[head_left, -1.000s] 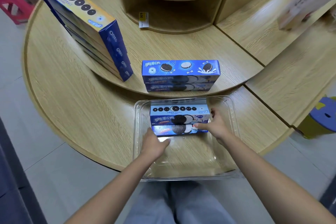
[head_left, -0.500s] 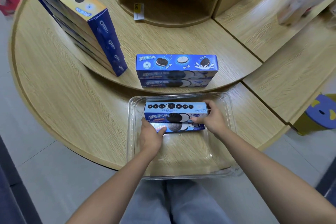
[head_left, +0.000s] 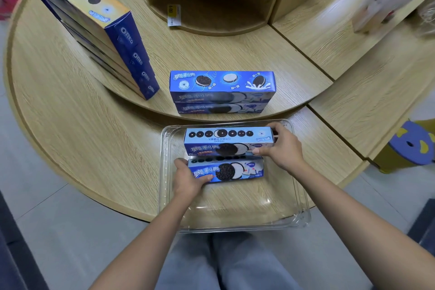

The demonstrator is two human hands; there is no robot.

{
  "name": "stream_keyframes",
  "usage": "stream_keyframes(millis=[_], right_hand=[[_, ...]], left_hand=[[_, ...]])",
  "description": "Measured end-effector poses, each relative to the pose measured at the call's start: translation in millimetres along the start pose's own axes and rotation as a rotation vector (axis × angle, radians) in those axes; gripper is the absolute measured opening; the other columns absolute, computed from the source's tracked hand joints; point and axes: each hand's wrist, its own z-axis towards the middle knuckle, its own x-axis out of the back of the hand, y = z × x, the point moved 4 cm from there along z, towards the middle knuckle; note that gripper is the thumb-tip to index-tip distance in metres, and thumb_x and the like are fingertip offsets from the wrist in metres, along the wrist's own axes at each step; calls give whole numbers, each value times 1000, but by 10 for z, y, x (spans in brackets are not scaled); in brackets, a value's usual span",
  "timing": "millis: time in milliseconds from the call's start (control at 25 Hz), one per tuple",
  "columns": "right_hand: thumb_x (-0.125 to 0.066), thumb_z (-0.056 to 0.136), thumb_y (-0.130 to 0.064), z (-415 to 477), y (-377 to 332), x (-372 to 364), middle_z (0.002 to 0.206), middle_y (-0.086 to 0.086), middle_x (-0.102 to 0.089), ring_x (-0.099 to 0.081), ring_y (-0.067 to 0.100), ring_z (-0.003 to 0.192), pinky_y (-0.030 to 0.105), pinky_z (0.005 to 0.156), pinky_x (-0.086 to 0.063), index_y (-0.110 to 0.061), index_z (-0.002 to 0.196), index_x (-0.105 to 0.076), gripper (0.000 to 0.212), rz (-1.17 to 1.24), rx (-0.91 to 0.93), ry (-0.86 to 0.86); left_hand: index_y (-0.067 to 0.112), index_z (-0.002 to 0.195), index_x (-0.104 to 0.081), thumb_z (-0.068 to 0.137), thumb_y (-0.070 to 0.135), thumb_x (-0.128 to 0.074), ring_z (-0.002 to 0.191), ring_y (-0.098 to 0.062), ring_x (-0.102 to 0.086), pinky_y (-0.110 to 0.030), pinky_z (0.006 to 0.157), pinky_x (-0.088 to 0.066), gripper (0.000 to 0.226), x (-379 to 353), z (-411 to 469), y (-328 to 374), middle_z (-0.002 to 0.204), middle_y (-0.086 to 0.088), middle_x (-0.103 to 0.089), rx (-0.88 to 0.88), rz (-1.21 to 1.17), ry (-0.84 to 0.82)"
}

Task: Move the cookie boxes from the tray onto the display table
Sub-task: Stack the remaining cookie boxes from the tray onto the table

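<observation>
Head view: two long blue cardboard cookie boxes sit inside the clear plastic tray (head_left: 299, 214) at the round wooden display table (head_left: 70, 125) edge. Left hand (head_left: 188, 179) clasps the left end of the near box (head_left: 228, 170); right hand (head_left: 284, 148) clasps the right end of the far box (head_left: 226, 141). Both boxes look light, stiff, glossy, so likely a bit slick. Best to pinch across the short ends or narrow faces; squeezing the broad faces risks denting. Two matching blue boxes (head_left: 221, 92) are stacked on the raised tier just beyond.
</observation>
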Motion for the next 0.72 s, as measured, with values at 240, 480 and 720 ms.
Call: stream_keyframes(millis=[240,480,720], right_hand=[[-87,53,-29,-61,-39,48,96,-13,-60,-55,9,88,28,78,-42,-23,109,-55,65,47,46,-8],[-88,51,-26,-188,-176,257,85,-21,-62,-56,-5,78,28,77,-46,-28,103,-55,62,132,74,-18],[-90,45,-23,-329,-435,667,84,-17,-65,-59,-4,75,35,81,-53,-31,101,-60,64,229,164,16]], left_hand=[[12,103,-60,48,18,-90,92,-20,-63,-31,77,-53,63,30,-15,-86,101,-4,-65,-155,43,-105],[11,115,-59,54,11,-88,100,-12,-57,2,66,-43,67,374,-306,-11,111,-2,-59,-247,-96,-97],[31,96,-67,44,13,-92,99,-3,-61,-13,76,-55,61,1124,-683,207,101,2,-66,-370,-250,-68]])
